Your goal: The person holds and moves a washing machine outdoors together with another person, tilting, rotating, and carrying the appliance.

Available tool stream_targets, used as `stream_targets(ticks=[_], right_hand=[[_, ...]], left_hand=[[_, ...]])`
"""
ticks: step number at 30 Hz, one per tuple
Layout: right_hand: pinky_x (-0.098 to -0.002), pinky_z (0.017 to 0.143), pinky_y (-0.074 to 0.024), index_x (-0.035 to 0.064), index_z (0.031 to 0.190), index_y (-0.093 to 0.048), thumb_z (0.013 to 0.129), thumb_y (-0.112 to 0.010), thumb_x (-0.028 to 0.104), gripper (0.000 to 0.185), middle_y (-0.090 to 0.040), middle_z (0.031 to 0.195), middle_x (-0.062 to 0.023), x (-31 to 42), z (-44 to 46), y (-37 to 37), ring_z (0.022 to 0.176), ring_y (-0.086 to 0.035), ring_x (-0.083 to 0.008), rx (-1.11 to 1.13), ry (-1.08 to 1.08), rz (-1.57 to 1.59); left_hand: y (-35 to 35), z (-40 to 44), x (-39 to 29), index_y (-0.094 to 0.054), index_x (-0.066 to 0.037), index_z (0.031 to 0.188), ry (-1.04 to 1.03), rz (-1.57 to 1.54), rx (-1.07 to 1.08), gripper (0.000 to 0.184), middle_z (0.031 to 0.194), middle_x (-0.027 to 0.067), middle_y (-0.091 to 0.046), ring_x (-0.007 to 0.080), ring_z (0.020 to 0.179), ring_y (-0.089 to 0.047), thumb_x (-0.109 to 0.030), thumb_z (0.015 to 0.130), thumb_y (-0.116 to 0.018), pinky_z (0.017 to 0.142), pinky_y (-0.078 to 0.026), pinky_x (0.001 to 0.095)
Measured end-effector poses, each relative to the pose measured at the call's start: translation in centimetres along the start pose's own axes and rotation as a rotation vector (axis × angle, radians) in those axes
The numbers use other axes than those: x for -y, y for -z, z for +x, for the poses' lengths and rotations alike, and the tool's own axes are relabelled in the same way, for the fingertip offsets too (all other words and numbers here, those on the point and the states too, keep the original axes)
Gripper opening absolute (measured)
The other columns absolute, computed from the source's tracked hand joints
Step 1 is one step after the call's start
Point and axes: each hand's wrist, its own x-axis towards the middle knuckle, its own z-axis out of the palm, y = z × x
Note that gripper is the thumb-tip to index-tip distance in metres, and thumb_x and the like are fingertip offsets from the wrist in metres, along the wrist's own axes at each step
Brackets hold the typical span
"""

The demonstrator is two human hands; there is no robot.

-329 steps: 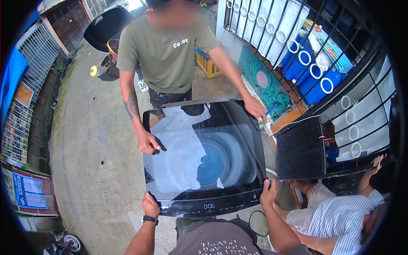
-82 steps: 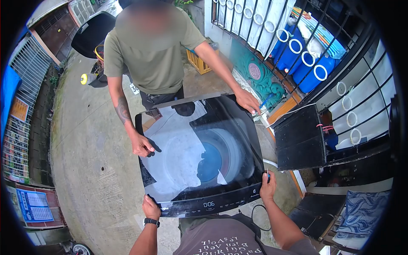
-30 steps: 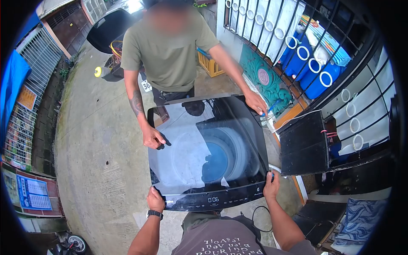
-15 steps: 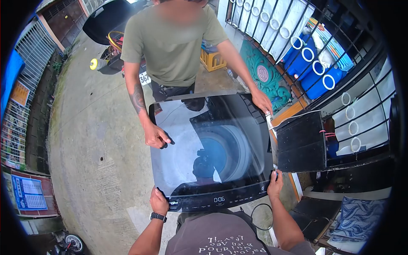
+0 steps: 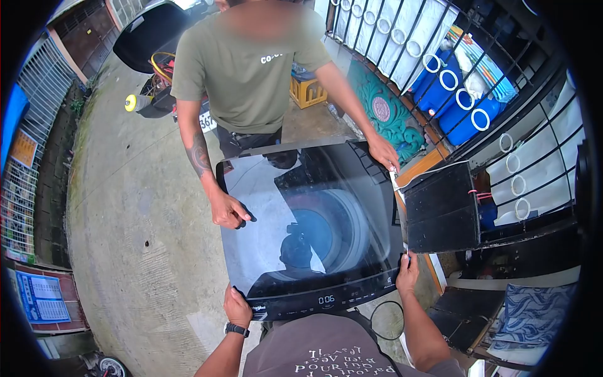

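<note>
A top-load washing machine (image 5: 270, 207) with a dark glass lid stands in front of my body, and its control panel reads 0:06. My left hand (image 5: 237, 306) grips its near left corner, the thumb along the edge and the other fingers partly hidden. At the near right corner, my right hand (image 5: 407, 273) holds the side, with its fingertips hidden against the machine. Opposite me, a person in an olive shirt (image 5: 251, 81) leans over the far side. One hand of theirs (image 5: 229, 210) points down at the lid; the other (image 5: 383, 152) rests at the far right corner.
Against the right side of the machine is a black panel (image 5: 441, 210). Behind it are a barred window grille (image 5: 433, 69) and blue drums (image 5: 461, 119). A yellow crate (image 5: 308, 92) and an open-topped motorcycle box (image 5: 154, 38) stand behind the person. Concrete floor (image 5: 138, 188) extends left.
The machine's near left corner appears slightly lower and the view has shifted a little. The other person's pointing hand has moved slightly down and left. My hands keep their hold.
</note>
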Motion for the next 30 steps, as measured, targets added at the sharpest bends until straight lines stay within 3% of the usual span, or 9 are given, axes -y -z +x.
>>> stream_targets(ticks=[18,27,30], right_hand=[[-0.0448,0.089,-0.0501,0.0054,0.12,-0.061,0.104,-0.056,0.033,0.032,-0.069,0.108,-0.0205,0.1,0.0,0.2,0.099,-0.066,-0.0379,0.03,-0.053,-0.03],[-0.0446,0.091,-0.0495,0.0061,0.119,-0.062,0.105,-0.056,0.034,0.032,-0.069,0.108,-0.0199,0.7,-0.1,0.3,0.1,-0.066,-0.0374,0.017,-0.05,-0.004],[-0.0419,0.089,-0.0504,0.006,0.124,-0.061,0.105,-0.055,0.034,0.034,-0.07,0.105,-0.0205,0.5,-0.2,0.1,0.097,-0.067,-0.0323,0.017,-0.044,-0.03]], left_hand=[[-0.7,0.0,1.0,-0.061,0.005,0.115,-0.047,0.002,-0.023,0.047,0.104,0.0304,-0.065,0.0517,0.098,-0.059,-0.028,0.111,-0.026,0.084,-0.047,0.0521],[-0.9,0.0,1.4,-0.057,0.005,0.099,-0.04,0.01,-0.035,0.047,0.092,0.0329,-0.06,0.0551,0.087,-0.054,-0.03,0.111,-0.026,0.076,-0.042,0.0552],[-1.0,-0.1,1.7,-0.057,0.005,0.099,-0.05,0.03,-0.044,0.048,0.093,0.0328,-0.061,0.0553,0.088,-0.055,-0.03,0.111,-0.026,0.077,-0.043,0.0555]])
